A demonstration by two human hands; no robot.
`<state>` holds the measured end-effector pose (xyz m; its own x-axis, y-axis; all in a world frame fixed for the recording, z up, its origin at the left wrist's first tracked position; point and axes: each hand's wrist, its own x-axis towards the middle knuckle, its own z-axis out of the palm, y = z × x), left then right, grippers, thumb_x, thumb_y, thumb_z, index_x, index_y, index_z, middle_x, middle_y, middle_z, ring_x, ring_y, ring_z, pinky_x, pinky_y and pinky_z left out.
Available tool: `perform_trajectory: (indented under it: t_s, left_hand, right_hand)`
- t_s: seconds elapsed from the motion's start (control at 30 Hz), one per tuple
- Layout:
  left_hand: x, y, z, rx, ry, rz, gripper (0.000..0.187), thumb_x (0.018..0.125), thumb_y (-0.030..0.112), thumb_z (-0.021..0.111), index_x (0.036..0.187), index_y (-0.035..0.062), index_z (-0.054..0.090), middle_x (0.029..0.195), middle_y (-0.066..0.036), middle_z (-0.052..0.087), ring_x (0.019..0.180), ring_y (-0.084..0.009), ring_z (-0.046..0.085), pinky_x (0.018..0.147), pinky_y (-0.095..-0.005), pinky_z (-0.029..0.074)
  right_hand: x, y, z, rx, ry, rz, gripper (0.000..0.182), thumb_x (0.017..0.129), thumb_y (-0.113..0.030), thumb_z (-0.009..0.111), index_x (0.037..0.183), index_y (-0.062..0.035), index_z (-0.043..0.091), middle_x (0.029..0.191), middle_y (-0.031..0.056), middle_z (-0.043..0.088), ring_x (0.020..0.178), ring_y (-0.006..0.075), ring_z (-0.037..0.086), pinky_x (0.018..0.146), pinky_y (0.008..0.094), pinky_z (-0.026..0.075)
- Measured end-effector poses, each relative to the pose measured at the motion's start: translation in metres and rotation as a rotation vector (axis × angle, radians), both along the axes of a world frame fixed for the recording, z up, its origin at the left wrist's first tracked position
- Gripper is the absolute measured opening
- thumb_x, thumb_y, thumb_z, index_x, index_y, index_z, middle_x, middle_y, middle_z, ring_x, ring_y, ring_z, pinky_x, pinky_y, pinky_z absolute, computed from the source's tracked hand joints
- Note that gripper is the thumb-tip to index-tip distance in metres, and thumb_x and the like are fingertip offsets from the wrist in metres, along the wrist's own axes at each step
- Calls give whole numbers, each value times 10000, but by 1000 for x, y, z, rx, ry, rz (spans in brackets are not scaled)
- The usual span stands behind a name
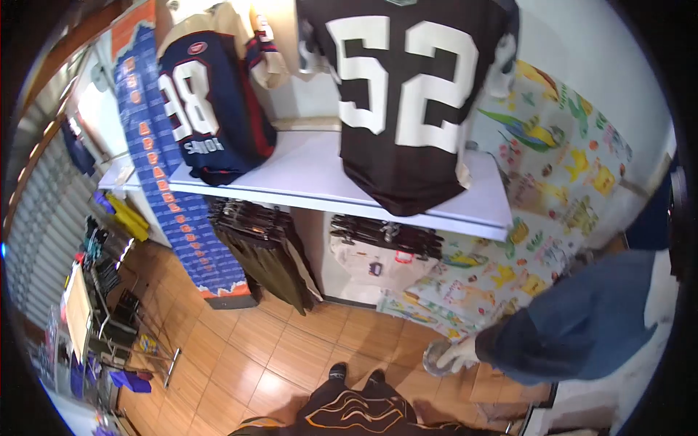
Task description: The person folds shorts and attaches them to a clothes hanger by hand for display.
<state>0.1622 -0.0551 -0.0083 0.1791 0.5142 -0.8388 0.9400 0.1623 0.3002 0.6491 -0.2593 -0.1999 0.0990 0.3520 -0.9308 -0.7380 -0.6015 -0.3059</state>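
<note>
Neither of my hands can be made out. At the bottom edge are my black top with a yellow pattern (pixel 356 410) and my dark shoes (pixel 338 372) on the tiled floor (pixel 254 356). From the right, a co-worker's blue sleeve (pixel 582 320) reaches in, and the co-worker's hand (pixel 459 356) grips a round, clear item like a roll of tape (pixel 437 358). That hand is close to a sheet of wrapping paper printed with birds and animals (pixel 538 196), which hangs against the wall down toward the floor.
Ahead, a white shelf (pixel 305 171) bears a dark jersey numbered 52 (pixel 400 94) and a navy jersey (pixel 211 102). Below it hang dark trousers (pixel 269 254) and white garments (pixel 382 265). A blue banner (pixel 156 160) stands left, near a clothes rack (pixel 109 320).
</note>
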Motion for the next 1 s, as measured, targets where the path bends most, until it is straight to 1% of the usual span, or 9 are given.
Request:
perform_trajectory:
  t_s: [0.4,0.47,0.5,0.53,0.57,0.6,0.63,0.8,1.0]
  left_hand:
    - [-34,-46,-2,402,149,-463,287,906,327,533,1007,138,725,880,-115,728,809,-279,710,714,-431,563]
    - [-28,8,-17,416,-29,36,334,924,377,529,931,112,733,850,-134,723,768,-254,697,678,-434,529]
    - [-19,33,-26,198,-335,716,370,926,395,542,877,73,718,787,-116,698,710,-232,661,639,-438,512]
    - [-9,61,-13,233,-323,669,361,914,386,599,860,44,702,749,-82,676,667,-180,619,585,-383,504]
    - [6,81,30,119,-440,935,309,941,309,626,1083,40,683,944,-69,699,812,-162,667,627,-292,514]
    - [6,99,48,117,-580,918,389,948,328,619,1178,16,640,1009,-71,702,873,-162,673,642,-299,517]
    - [6,113,61,154,-630,924,386,942,327,631,1186,28,643,992,-65,704,812,-150,660,624,-289,509]
    - [-48,128,67,250,-684,962,431,926,331,662,1228,25,631,996,-70,710,762,-135,651,610,-277,501]
    - [-167,11,11,171,-422,1233,382,897,342,680,1079,7,702,866,-75,717,711,-149,659,555,-283,510]
  right_hand:
    - [-5,57,7,192,-205,75,177,919,-224,580,999,-72,624,873,97,639,732,244,630,611,399,507]
    - [25,49,24,218,-238,80,177,909,-226,587,993,-75,622,861,92,641,713,239,629,594,389,502]
    - [-1,176,5,230,-253,81,177,904,-228,590,990,-76,621,855,90,642,704,237,629,586,384,500]
    - [4,202,15,244,-266,83,178,899,-229,593,987,-77,620,849,87,642,695,234,629,578,379,497]
    - [20,226,34,259,-276,86,178,894,-230,597,984,-78,619,843,85,643,686,232,628,569,374,495]
    - [0,231,41,275,-285,89,179,888,-231,600,981,-80,618,837,82,644,677,230,628,561,369,492]
    - [-15,266,149,110,-407,250,170,920,-253,544,860,-118,627,796,31,644,715,225,652,624,401,523]
    - [-117,355,264,319,-539,393,132,900,-200,578,1002,-118,594,882,50,653,772,220,657,694,408,543]
    - [-210,347,193,275,-374,759,173,907,-269,628,1008,-136,584,914,54,660,765,212,657,674,401,551]
